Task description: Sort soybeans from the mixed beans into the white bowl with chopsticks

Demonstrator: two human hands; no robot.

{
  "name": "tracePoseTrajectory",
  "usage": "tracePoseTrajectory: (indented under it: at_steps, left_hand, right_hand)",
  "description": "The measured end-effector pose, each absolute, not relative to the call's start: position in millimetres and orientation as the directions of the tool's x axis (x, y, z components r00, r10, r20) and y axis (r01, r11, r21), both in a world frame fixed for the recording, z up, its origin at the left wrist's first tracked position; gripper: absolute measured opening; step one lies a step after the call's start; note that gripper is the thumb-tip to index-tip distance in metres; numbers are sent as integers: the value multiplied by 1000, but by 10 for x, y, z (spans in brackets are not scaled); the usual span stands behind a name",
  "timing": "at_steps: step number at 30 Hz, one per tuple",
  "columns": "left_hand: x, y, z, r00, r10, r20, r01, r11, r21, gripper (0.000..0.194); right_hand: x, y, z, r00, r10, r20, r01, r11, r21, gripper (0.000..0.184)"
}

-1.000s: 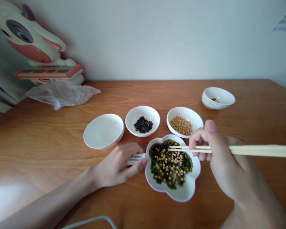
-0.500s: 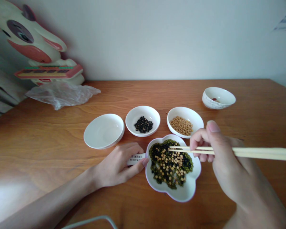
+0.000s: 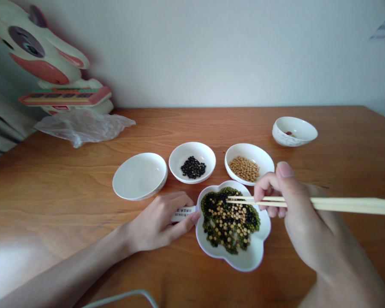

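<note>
My right hand [image 3: 295, 214] grips a pair of pale chopsticks [image 3: 343, 204], their tips close together among the beans near the top of a flower-shaped bowl [image 3: 248, 261]. Green mung beans, black beans and yellow soybeans [image 3: 229, 220] lie mixed in this bowl. At its left rim, my left hand [image 3: 167, 220] pinches the edge, with a white printed label [image 3: 183, 213] between thumb and fingers. Just behind stand a round bowl [image 3: 208, 154] with black beans, a bowl [image 3: 266, 156] with soybeans and a bare white bowl [image 3: 139, 175]. Whether the chopstick tips hold a bean I cannot tell.
At the back right stands a patterned bowl [image 3: 277, 134] with a few reddish bits inside. A crumpled plastic bag [image 3: 86, 128] lies at the back left before a cow-shaped toy keyboard [image 3: 67, 96]. A pale cable [image 3: 125, 294] crosses the front edge.
My right hand and the chopsticks have shifted very slightly left; the tips stay at nearly the same spot in the beans. My left hand and the bowls look unmoved.
</note>
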State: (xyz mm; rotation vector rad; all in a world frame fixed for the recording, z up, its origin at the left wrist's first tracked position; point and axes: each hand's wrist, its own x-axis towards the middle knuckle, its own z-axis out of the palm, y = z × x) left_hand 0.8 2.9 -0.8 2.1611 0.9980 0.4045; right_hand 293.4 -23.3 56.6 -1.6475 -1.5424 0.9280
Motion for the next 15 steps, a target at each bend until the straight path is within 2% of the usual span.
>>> tracePoseTrajectory:
  at_steps: [8, 15]
  left_hand:
    - [4, 21, -7, 654, 756, -27, 537, -439, 720, 27]
    - [-18, 30, -10, 655, 755, -23, 533, -440, 723, 25]
  right_hand:
    - [2905, -211, 548, 88, 996, -32, 506, -72, -860, 70]
    - [2932, -229, 581, 44, 998, -53, 478, -68, -876, 72]
